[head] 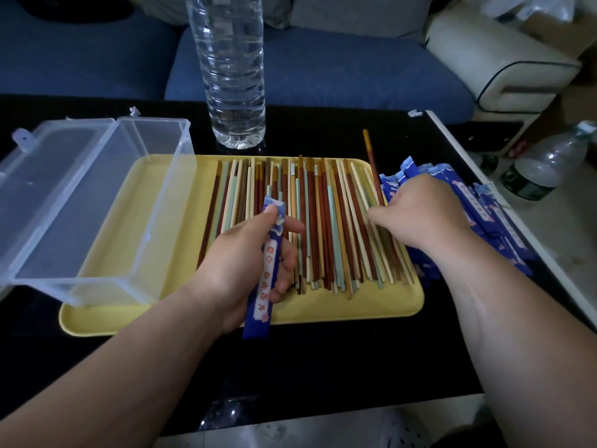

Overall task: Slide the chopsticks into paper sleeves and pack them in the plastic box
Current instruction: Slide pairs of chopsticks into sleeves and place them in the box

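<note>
Chopsticks (323,221) in red-brown, cream, pale green and orange lie side by side on the yellow tray (355,302). The left hand (239,266) grips a blue printed paper sleeve (270,263). The right hand (423,215) rests at their right edge, its grip hidden.

A home living room: a blue sofa (316,69) (grey cushion on it) behind a black coffee table (323,360).

You had one plastic box (97,176), one yellow tray (355,305), one table bottle (231,76), one floor bottle (546,166), and one paper sleeve (268,273) apart from a single heap of sleeves (478,205). The chopsticks (323,227) numbered perhaps forty, too crowded to count exactly.
</note>
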